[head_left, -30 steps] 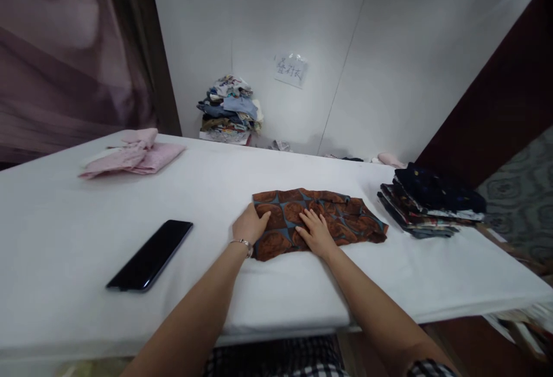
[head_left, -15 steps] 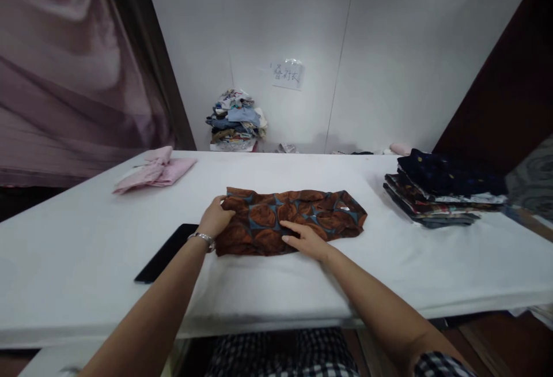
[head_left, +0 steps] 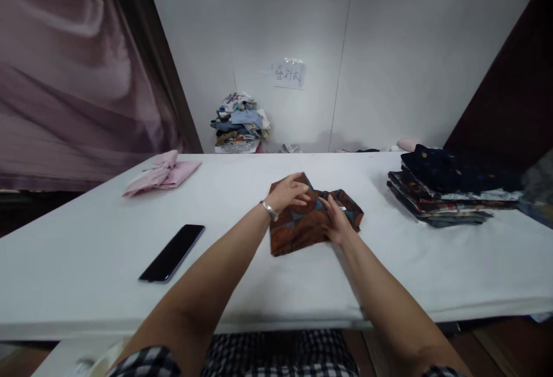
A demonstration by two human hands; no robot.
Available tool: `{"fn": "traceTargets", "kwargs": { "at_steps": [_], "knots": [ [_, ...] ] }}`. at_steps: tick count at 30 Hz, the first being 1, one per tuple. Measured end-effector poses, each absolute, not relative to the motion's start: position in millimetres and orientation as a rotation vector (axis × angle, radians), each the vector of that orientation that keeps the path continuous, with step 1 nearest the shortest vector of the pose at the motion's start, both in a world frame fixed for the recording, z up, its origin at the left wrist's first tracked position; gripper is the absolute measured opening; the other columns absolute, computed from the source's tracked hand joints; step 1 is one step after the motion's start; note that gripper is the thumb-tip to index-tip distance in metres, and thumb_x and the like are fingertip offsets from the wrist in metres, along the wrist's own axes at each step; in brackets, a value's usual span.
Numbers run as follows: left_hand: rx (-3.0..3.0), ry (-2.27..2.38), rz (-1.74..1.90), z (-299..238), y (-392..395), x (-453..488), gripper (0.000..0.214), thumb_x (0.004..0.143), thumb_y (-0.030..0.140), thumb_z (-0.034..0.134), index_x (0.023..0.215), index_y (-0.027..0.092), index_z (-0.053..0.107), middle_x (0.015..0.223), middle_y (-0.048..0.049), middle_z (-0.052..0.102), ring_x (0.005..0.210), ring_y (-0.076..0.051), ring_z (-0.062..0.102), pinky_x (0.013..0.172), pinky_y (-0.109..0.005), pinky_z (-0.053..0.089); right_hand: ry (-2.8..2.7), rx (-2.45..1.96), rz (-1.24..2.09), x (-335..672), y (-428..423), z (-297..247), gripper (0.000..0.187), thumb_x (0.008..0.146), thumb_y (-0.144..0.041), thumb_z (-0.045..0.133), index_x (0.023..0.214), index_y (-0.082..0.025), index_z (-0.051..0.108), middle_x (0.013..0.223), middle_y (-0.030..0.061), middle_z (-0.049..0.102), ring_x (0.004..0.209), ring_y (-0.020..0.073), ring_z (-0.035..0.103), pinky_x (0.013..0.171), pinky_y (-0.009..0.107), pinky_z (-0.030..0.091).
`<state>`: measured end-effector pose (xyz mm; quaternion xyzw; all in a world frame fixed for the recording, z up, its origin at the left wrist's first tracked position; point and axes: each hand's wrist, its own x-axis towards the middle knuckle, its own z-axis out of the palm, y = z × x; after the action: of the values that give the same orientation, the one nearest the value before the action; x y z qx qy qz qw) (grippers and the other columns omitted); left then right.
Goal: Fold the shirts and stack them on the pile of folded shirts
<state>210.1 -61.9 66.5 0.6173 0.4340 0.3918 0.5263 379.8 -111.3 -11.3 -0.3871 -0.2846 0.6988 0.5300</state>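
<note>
A brown shirt patterned with dark rounds and blue patches lies on the white table, its left part doubled over toward the right. At the right end a collar with a small white label shows. My left hand, with a silver bracelet at the wrist, rests over the upper part of the fold, fingers loosely stretched and apart. Against the fold's right side is my right hand, thumb and fingers spread, touching the cloth. Some of its fingertips are hard to make out against the fabric.
A black phone lies left of the shirt on the white table. Folded pink cloth sits at the back left. To the right stands a stack of folded dark clothes. Behind the table is a clothes pile.
The shirt's left part has been folded over to the right, shortening it. My left hand moved right with it, and my right hand shifted slightly right. The phone is now uncovered.
</note>
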Motion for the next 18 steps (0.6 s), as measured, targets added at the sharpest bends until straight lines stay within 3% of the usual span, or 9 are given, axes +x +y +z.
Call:
{"fn": "traceTargets", "kwargs": {
  "at_steps": [2,5,10,14,18],
  "knots": [
    [1.537,1.117,1.007,46,-61,212,0.050,0.084,0.027,0.061,0.130,0.015,0.047,0.111,-0.0118,0.066,0.091,-0.019,0.067,0.085,-0.036,0.053,-0.668,-1.010,1.649,390,-108,-13,0.056,0.087,-0.060,0.049,0.129,-0.022,0.052,0.112,0.0109,0.069,0.093,0.0248,0.069,0.081,0.042,0.056],
    [1.786,1.469,1.100,8,-59,190,0.036,0.085,0.028,0.057,0.119,0.016,0.056,0.121,-0.0129,0.062,0.114,-0.023,0.058,0.103,-0.039,0.042,-0.696,-1.151,1.569,394,-102,-24,0.057,0.081,-0.042,0.064,0.133,-0.022,0.050,0.117,0.0111,0.068,0.096,0.0252,0.068,0.082,0.042,0.056],
    [2.012,1.602,1.031,-40,-67,167,0.044,0.088,0.037,0.050,0.125,0.016,0.053,0.135,-0.0140,0.053,0.129,-0.026,0.046,0.111,-0.044,0.034,-0.928,-1.322,1.300,392,-92,-41,0.074,0.072,-0.016,0.065,0.142,-0.026,0.040,0.118,0.0075,0.067,0.098,0.0227,0.067,0.088,0.042,0.055],
    [2.096,1.613,1.004,-56,-72,175,0.054,0.087,0.045,0.050,0.132,0.014,0.050,0.151,-0.0161,0.034,0.140,-0.028,0.030,0.116,-0.045,0.026,-1.138,-1.409,1.016,401,-88,-43,0.067,0.069,-0.012,0.061,0.135,-0.023,0.051,0.124,0.0080,0.064,0.110,0.0237,0.062,0.096,0.041,0.050],
    [2.198,1.624,0.860,-60,-72,177,0.058,0.087,0.050,0.049,0.133,0.014,0.051,0.152,-0.0154,0.034,0.139,-0.030,0.031,0.115,-0.046,0.026,-1.303,-1.572,0.826,410,-89,-46,0.059,0.068,-0.010,0.056,0.125,-0.022,0.060,0.126,0.0083,0.063,0.116,0.0242,0.058,0.102,0.041,0.044]
  ]
}}
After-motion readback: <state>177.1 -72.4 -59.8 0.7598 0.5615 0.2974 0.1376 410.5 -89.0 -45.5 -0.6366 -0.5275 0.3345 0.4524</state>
